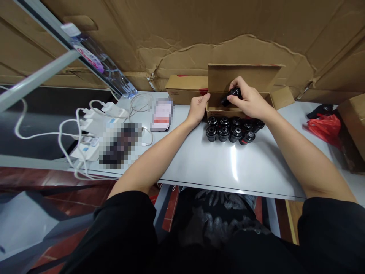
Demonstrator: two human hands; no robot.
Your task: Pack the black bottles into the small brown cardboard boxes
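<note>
— Any writing you can read?

— Hardly. The water bottle (99, 62) lying at the upper left has a pink-and-white label with red lettering, too smeared to read. The closed carton (182, 87) and the open box (242, 76) carry bits of red print, also unreadable. The phone (162, 114) is blurred out.

— And the hands?

— The right hand (251, 101) is closed round a black part (232, 94), held in the mouth of the open box, upper centre. The left hand (198, 108) grips that box's left wall, fingers curled.

— Where is the rest?

— A cluster of black parts (232, 129) stands in two rows on the bench (228, 167), touching the box's front, directly below the right hand.

— Room to move?

— The bench is bare from the cluster down to its near edge. Behind the box, a cardboard wall (199, 30) closes the back.

— What crowds the sides?

— On the left, white chargers and cables (94, 125), well apart from the left hand. On the right, a red plastic bag (325, 127) and a brown box (353, 125) at the frame's edge.
</note>
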